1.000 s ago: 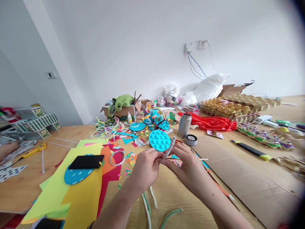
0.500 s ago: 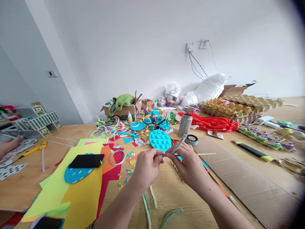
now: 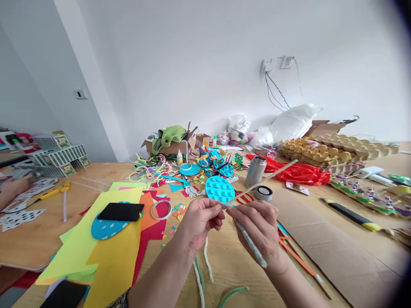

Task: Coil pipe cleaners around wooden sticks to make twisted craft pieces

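Observation:
My left hand (image 3: 203,217) is closed, thumb and forefinger pinching the lower end of a thin wooden stick (image 3: 276,173), which slants up to the right. My right hand (image 3: 258,229) is closed beside it, its fingertips almost touching the left ones. A pale grey fuzzy pipe cleaner (image 3: 252,244) runs from the pinched end under the right fingers, its free end hanging below them. How it sits around the stick is hidden by my fingers. Just beyond my hands lie a blue disc with raised patches (image 3: 220,189) and red-handled scissors (image 3: 246,197). White (image 3: 208,261) and green pipe cleaners (image 3: 233,295) lie below.
A metal bottle (image 3: 256,171) and round lid (image 3: 263,193) stand ahead. Coloured paper (image 3: 112,265) with a black phone-like slab (image 3: 121,211) lies left, flat cardboard (image 3: 317,239) right. Paper scraps, a red bag (image 3: 292,172) and egg trays (image 3: 321,149) fill the back. Another person's hand (image 3: 14,188) is far left.
The wooden stick has swung from nearly level to slanting upward. The pipe cleaner's free end has gone from pointing up above my right hand to hanging below it. The view has shifted slightly.

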### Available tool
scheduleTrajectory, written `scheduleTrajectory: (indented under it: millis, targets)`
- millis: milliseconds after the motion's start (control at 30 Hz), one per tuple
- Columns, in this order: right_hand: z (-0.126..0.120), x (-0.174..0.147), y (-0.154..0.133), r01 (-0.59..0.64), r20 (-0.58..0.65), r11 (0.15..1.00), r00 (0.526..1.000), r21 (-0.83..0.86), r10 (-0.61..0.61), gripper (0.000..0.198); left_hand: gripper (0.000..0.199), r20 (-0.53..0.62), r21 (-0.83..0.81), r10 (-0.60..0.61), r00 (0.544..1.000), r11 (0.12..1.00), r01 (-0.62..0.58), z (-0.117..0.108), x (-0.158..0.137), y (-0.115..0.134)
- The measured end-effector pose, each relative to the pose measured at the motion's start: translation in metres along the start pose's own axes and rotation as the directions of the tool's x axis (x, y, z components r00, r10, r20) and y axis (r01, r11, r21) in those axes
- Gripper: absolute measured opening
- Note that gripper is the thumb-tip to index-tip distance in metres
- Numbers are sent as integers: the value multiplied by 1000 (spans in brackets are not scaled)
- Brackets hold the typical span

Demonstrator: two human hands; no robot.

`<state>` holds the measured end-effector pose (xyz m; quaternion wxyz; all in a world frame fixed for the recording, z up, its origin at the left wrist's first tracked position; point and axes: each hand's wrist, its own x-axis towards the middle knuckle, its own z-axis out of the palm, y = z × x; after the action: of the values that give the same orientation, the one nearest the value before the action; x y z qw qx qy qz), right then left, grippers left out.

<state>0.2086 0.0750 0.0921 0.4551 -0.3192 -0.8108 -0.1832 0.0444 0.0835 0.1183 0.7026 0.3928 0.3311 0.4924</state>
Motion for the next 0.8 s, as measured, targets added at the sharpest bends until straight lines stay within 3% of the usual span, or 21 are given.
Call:
scheduleTrajectory:
  millis: [100,200,267,333,400,467,533,667,800]
  targets:
    - [2,4,-1,-101,-37,991,994,82,104,31,22,31,-61,-36,999,997,37,0,-1,1]
    - [6,13,-8,-288,-65,924,948,254,313,15,20,16,-34,37,999,999,-37,3,-1,-3]
    - [10,17,-13,-448,-8,786,867,425,498,4,19,-30,41,126,992,991,-124,6,-2,-6]
    - [14,17,-16,-576,118,572,757,584,642,10,18,-79,146,219,972,968,-206,9,-3,-9]
    - [18,15,-17,-632,243,361,666,686,705,17,17,-97,239,300,949,933,-270,11,-3,-12]
    - [19,14,-18,-640,318,218,613,737,723,19,15,-87,290,353,932,904,-315,11,-3,-15]
    - [18,15,-19,-631,358,138,591,763,723,20,14,-76,307,376,924,890,-337,11,-2,-17]
    - [13,21,-23,-613,364,113,596,782,715,21,14,-81,206,288,954,942,-267,12,-2,-17]
    - [8,23,-23,-631,317,249,644,735,696,21,16,-47,28,147,988,989,-146,12,-3,-12]
